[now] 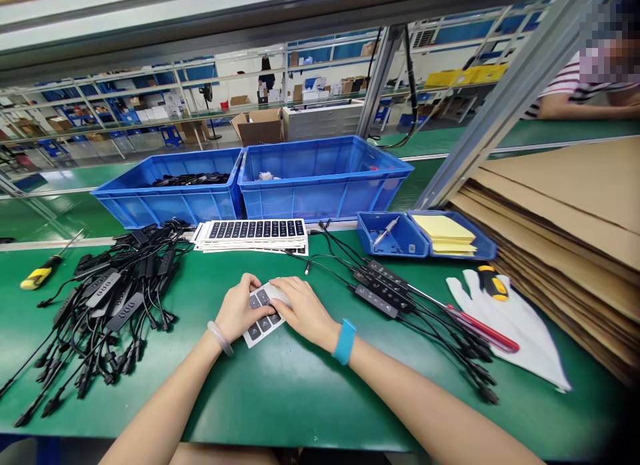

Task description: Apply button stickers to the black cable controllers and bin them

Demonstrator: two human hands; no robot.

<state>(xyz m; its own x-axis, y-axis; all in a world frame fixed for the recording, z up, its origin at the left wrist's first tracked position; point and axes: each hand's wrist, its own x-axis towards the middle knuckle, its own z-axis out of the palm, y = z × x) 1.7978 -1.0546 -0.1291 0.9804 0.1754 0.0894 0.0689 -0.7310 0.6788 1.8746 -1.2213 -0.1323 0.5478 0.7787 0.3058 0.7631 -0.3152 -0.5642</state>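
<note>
A small white sheet of black labels (254,332) is held low over the green table, tilted, between both my hands. My left hand (239,313) grips its left edge, the thumb lying across the labels. From the right, my right hand (306,310) closes on the sheet's upper right part, its thumb near the left thumb. The fingers cover part of the sheet. Beyond my hands lies a stack of larger label sheets (257,230). To the right sit several black control boxes with cables (376,300), and to the left is a tangled pile of similar cabled boxes (125,312).
Two blue bins (320,192) stand at the back. Small blue trays (395,248) hold a pen-like tool and yellow paper (445,233). A white glove (535,348), red-handled tool (483,328) and cardboard stack (565,192) lie right; a yellow screwdriver (43,273) left. Another person sits far right.
</note>
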